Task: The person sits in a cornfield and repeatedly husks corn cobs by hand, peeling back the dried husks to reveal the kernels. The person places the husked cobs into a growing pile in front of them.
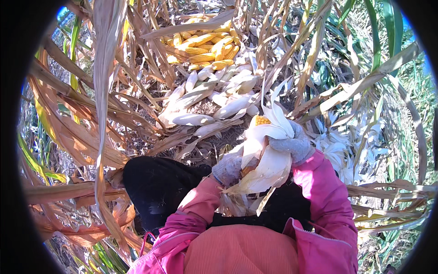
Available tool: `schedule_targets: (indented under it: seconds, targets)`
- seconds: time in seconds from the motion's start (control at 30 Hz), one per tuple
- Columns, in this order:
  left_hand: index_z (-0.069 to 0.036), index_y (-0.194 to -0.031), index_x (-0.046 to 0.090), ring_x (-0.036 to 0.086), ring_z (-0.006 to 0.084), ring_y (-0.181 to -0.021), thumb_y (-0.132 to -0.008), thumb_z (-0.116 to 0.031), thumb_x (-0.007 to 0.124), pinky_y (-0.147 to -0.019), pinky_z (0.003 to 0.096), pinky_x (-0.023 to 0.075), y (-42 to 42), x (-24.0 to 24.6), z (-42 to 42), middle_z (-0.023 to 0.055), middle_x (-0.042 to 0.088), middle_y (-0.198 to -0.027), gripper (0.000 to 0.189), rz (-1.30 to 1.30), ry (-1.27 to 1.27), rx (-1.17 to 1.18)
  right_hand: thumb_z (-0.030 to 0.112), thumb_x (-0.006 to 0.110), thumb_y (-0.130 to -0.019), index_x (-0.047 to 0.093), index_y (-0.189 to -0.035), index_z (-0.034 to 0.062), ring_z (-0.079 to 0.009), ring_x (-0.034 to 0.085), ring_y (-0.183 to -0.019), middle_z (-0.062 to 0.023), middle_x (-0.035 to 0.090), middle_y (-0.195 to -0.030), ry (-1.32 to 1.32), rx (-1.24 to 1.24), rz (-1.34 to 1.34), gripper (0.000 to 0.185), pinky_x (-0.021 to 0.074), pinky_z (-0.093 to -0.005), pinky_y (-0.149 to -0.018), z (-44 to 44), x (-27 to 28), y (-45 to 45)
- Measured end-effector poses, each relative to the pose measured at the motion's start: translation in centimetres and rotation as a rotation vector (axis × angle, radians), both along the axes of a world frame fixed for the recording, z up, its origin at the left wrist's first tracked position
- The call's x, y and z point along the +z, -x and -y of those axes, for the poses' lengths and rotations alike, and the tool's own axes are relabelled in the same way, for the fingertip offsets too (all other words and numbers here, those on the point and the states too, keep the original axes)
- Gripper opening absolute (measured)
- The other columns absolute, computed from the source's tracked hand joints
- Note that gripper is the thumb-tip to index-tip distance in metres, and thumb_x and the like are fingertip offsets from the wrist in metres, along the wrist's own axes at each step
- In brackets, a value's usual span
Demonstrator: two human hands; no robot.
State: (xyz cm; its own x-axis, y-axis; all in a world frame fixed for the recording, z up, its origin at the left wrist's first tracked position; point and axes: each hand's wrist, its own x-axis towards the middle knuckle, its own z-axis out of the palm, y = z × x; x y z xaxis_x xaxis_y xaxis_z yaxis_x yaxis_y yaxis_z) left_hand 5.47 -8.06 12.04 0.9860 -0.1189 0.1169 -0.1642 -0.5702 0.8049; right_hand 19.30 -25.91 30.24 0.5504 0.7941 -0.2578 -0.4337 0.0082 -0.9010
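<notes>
Between my two gloved hands is an ear of corn (262, 120), partly wrapped in pale husk (270, 171) that hangs loose on several sides. Yellow kernels show at its top and near its lower end. My left hand (228, 167), in a light knitted glove, grips the lower part of the ear. Around the peeled-back husk near the upper part is my right hand (293, 142), gloved alike. Beyond them lie several ears still in their husks (232, 107), and behind those a heap of bare yellow corn ears (205, 48).
Dry corn stalks and leaves (102, 85) stand close on the left, one long leaf crossing the view. A thick stalk (362, 85) slants in from the upper right. Stripped husks (342, 147) lie in a pile to the right. My bent knee (157, 185) is at lower left.
</notes>
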Motion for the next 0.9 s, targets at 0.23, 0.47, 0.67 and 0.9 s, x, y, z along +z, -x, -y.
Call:
schedule_targets:
  seconds: [0.23,0.47,0.67,0.9]
  targets:
    - [-0.002,-0.127,0.058,0.065,0.0204,-0.097,-0.1,-0.039,0.062,-0.083,0.0334,0.0568,-0.6,5.1,-0.7,0.011,0.065,-0.108,0.046,-0.136,1.583,0.519,0.033,0.074,-0.084,0.073,-0.115,0.0123,-0.0315,0.074,-0.093,-0.0141,0.076,-0.098,0.862,0.52,1.265,0.037,0.0566,-0.0412,-0.082,4.0,-1.5,-5.7]
    - [0.001,-0.134,0.056,0.068,0.0209,-0.101,-0.101,-0.036,0.061,-0.084,0.0339,0.0589,-0.5,3.9,-3.3,0.0125,0.066,-0.115,0.05,-0.034,1.561,0.526,0.041,0.083,-0.073,0.074,-0.126,0.02,-0.0275,0.062,-0.13,-0.0059,0.067,-0.137,2.335,0.404,1.022,0.058,0.0519,-0.046,-0.102,18.4,1.2,-14.6]
    - [0.001,-0.145,0.05,0.061,0.0182,-0.114,-0.101,-0.039,0.063,-0.101,0.0323,0.0483,-0.6,4.4,-2.6,0.0092,0.063,-0.128,0.061,-0.098,1.195,0.512,0.059,0.082,-0.067,0.077,-0.102,0.0091,-0.0257,0.073,-0.1,-0.0127,0.076,-0.103,2.048,0.28,1.222,0.061,0.0574,-0.0379,-0.085,13.5,3.4,-13.2]
    - [0.001,-0.149,0.045,0.059,0.0212,-0.122,-0.102,-0.04,0.061,-0.104,0.0355,0.0482,-0.2,8.3,-2.1,0.0117,0.059,-0.135,0.064,-0.023,1.075,0.358,0.052,0.077,-0.081,0.061,-0.131,0.0012,-0.0403,0.069,-0.102,-0.025,0.071,-0.109,0.9,0.62,1.025,0.073,0.0532,-0.0478,-0.087,-3.1,0.1,1.8]
